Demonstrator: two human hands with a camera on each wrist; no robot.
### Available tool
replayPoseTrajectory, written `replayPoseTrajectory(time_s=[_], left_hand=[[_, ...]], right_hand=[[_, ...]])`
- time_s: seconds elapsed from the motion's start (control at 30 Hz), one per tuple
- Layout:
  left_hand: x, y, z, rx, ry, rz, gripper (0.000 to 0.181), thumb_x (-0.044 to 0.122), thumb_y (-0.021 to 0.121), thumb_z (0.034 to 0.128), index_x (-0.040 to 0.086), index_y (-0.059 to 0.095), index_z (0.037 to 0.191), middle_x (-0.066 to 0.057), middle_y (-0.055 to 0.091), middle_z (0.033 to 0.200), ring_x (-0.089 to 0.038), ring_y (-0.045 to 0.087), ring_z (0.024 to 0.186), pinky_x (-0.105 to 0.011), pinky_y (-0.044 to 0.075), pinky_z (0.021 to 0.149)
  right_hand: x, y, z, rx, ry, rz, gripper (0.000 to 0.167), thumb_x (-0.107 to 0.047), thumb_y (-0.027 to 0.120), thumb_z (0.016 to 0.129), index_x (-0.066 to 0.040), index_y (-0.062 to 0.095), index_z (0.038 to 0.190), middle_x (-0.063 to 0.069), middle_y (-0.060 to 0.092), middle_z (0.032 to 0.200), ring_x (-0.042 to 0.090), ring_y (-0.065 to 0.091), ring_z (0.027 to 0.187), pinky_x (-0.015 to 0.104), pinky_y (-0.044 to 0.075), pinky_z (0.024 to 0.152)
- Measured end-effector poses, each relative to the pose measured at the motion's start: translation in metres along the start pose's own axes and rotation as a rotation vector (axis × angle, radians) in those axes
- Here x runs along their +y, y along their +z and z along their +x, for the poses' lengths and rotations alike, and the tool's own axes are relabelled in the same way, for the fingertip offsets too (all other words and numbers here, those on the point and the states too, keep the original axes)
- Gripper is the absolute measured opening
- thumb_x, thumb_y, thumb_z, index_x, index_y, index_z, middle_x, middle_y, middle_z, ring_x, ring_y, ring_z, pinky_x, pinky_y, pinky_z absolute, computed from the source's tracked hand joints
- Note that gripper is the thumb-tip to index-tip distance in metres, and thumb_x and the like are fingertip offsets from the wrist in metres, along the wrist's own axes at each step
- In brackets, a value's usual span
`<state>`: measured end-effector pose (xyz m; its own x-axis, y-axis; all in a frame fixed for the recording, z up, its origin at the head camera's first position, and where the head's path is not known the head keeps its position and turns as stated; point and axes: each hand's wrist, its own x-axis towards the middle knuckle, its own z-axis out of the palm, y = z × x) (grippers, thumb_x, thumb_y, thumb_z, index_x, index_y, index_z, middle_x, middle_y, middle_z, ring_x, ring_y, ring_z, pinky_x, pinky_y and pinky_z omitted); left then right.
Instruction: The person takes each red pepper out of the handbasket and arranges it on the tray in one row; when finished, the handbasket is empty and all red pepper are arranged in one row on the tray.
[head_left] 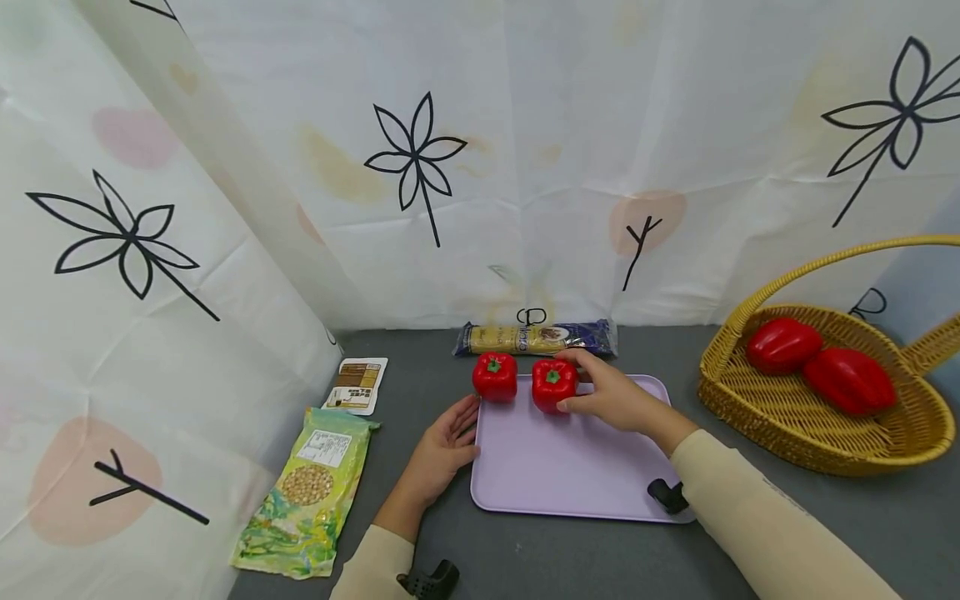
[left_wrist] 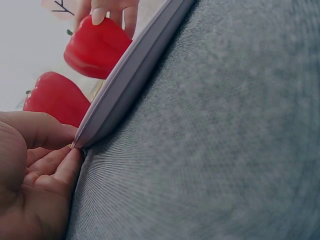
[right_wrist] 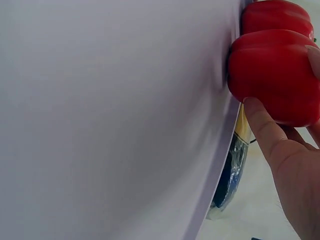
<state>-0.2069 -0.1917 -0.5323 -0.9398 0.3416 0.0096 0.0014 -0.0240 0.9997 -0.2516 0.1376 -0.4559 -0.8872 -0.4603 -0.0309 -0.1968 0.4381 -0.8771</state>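
Note:
In the head view, my right hand (head_left: 611, 398) grips a red bell pepper (head_left: 553, 383) at the far side of a lilac tray (head_left: 566, 467). The right wrist view shows a fingertip against this pepper's (right_wrist: 275, 75) side and the thumb on its other side. To its left sits another red bell pepper (head_left: 495, 377), at the tray's far left corner. My left hand (head_left: 442, 446) rests beside the tray's left edge. Its thumb and fingertips touch the tray rim (left_wrist: 107, 97) in the left wrist view, the fingers loosely extended.
A wicker basket (head_left: 795, 446) with two red vegetables (head_left: 851, 379) stands at the right. Behind the tray lies a pasta-like packet (head_left: 525, 338). On the left are a green-yellow bag (head_left: 307, 492) and a small white-brown pouch (head_left: 357, 385). A printed curtain (head_left: 525, 167) borders the grey table.

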Motion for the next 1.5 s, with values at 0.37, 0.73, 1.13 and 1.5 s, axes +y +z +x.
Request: replayPoseTrajectory(time_s=[0.37,0.73,1.13,1.5], left_hand=[[-0.001,-0.002,-0.002,-0.001,0.008,-0.005,0.084,-0.023,0.059,0.0928,-0.007,0.026,0.168,-0.025,0.03,0.173,-0.038,0.031,0.159,-0.042,0.037,0.121],[0.001,0.001,0.0,-0.008,0.018,-0.005,0.084,-0.023,0.059,0.0926,-0.008,0.025,0.168,-0.026,0.03,0.172,-0.038,0.031,0.159,-0.041,0.037,0.121],[0.002,0.001,-0.001,-0.003,0.012,-0.006,0.083,-0.023,0.059,0.0921,-0.008,0.026,0.168,-0.026,0.031,0.172,-0.039,0.031,0.159,-0.042,0.036,0.121],[0.002,0.001,-0.001,0.003,0.0,0.002,0.084,-0.023,0.06,0.0922,-0.006,0.027,0.168,-0.025,0.032,0.172,-0.038,0.032,0.158,-0.043,0.037,0.121]], right_hand=[[-0.002,0.008,0.016,0.003,0.011,-0.001,0.08,-0.021,0.08,0.101,-0.005,0.036,0.167,0.023,0.04,0.166,0.052,0.045,0.145,0.068,0.043,0.115],[-0.003,0.01,0.024,0.021,0.011,-0.015,0.083,-0.016,0.079,0.101,-0.004,0.033,0.169,0.025,0.037,0.167,0.052,0.043,0.147,0.067,0.041,0.117],[-0.004,0.011,0.027,0.033,0.001,0.011,0.088,-0.014,0.084,0.097,-0.002,0.034,0.168,0.025,0.04,0.165,0.049,0.049,0.142,0.064,0.046,0.114],[-0.006,0.0,0.015,0.073,-0.042,0.012,0.077,-0.022,0.077,0.104,-0.002,0.037,0.166,0.029,0.045,0.16,0.055,0.047,0.143,0.065,0.046,0.114]])
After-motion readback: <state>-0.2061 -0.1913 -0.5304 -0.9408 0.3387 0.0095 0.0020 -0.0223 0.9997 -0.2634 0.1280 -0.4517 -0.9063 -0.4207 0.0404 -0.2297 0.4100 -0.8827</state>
